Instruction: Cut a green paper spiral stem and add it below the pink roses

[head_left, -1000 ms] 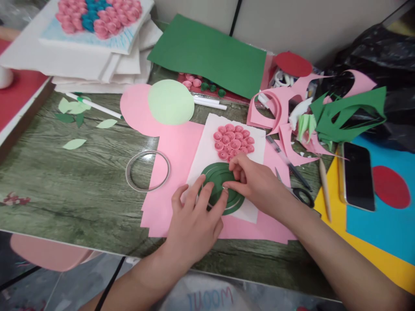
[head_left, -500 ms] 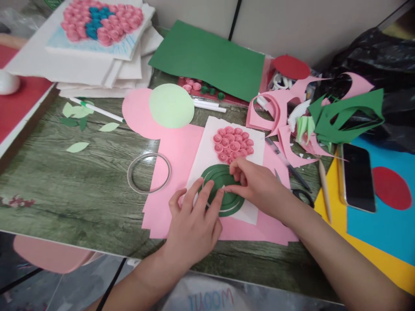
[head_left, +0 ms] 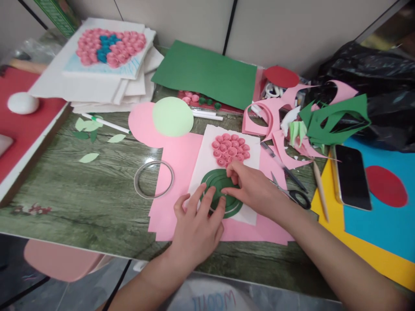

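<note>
Stacked green paper circles cut into spirals (head_left: 212, 176) lie on a white sheet (head_left: 201, 160), beside a cluster of pink rolled-paper flowers (head_left: 231, 150). My left hand (head_left: 197, 229) is open, its spread fingertips pressing on the left and lower part of the green spirals. Over their right side is my right hand (head_left: 253, 185), its thumb stretched toward the middle and its other fingers bent above. A gap shows between thumb and index finger, and I see nothing held there. Under the white sheet lie pink sheets (head_left: 175, 172).
Tape roll (head_left: 137, 179) to the left; scissors (head_left: 300, 198), craft knife (head_left: 285, 168), wooden stick (head_left: 320, 192) and phone (head_left: 353, 177) to the right. Paper scraps (head_left: 337, 121), a green sheet (head_left: 207, 73), paper circles (head_left: 173, 116) and a flower-covered canvas (head_left: 97, 71) lie behind.
The camera view has shifted, so the table items appear lower and nearer. My right thumb has drawn back slightly from my left index fingertip, and the white speck there no longer shows clearly.
</note>
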Demonstrator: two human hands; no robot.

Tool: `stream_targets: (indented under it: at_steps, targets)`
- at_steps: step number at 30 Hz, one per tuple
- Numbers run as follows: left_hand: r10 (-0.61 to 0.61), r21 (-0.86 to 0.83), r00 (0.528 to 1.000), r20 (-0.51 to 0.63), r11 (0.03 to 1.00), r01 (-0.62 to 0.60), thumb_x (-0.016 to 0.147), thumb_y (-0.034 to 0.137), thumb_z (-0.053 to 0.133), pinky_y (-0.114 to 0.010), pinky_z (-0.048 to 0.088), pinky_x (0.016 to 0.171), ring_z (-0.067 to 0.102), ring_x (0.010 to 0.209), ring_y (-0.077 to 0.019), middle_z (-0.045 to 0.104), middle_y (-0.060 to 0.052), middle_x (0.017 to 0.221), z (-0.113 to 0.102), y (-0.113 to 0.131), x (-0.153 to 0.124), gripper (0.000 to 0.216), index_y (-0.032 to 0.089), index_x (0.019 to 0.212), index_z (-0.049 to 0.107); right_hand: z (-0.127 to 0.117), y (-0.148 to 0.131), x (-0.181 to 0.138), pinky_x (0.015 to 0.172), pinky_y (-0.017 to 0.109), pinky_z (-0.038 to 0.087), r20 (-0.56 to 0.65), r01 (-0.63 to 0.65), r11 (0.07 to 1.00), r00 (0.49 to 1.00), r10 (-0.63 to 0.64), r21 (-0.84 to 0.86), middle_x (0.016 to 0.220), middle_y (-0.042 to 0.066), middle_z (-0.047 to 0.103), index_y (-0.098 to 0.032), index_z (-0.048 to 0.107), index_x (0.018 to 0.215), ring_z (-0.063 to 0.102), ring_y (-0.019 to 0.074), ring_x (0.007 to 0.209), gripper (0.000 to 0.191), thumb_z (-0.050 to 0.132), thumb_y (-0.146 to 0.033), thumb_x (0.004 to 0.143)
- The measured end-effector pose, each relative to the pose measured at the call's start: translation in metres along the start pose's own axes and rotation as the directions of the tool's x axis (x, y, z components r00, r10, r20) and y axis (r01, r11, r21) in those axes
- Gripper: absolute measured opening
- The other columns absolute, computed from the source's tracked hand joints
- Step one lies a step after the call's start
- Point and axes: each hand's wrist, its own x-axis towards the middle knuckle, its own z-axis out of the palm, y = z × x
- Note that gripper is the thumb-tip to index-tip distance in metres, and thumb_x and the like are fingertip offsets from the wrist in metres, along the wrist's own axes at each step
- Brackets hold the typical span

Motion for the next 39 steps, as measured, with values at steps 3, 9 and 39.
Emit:
stream_targets:
  at_steps: [3,9,39]
  targets:
    - [0.003,-0.017,1.000,0.018,1.000,-0.002,0.079,0.019,0.052,-0.051,0.028,0.090,0.046,0.118,-0.0319,0.059,-0.013,0.121,0.000,0.000,-0.002,0.033,0.020,0.111,0.061,-0.002,0.002,0.001,0.052,0.022,0.031,0.026,0.002,1.000,1.000,-0.002,-0.002,0.072,-0.005,0.048,-0.023,0.039,0.082,0.045,0.0113,0.058,0.028,0.066,-0.024,0.073]
    - [0.030,-0.215,0.998,0.057,0.976,-0.017,0.083,0.017,0.048,-0.045,0.035,0.090,0.045,0.115,-0.0283,0.057,-0.011,0.117,-0.012,-0.009,0.003,0.030,0.021,0.111,0.059,0.006,0.007,-0.005,0.054,0.023,0.031,-0.115,0.060,0.977,0.993,-0.037,0.206,0.070,-0.005,0.049,-0.022,0.045,0.076,0.044,0.0115,0.060,0.026,0.070,-0.020,0.068]
    - [-0.074,-0.186,0.840,0.537,0.961,0.204,0.076,0.022,0.053,-0.028,0.042,0.070,0.061,0.079,-0.0194,0.068,-0.006,0.084,-0.036,-0.048,0.114,0.012,0.018,0.079,0.064,0.010,0.015,-0.039,0.061,0.024,0.040,-0.439,0.101,0.965,0.899,0.015,0.241,0.072,-0.001,0.060,-0.021,0.054,0.078,0.054,0.0130,0.066,0.008,0.053,-0.026,0.084]
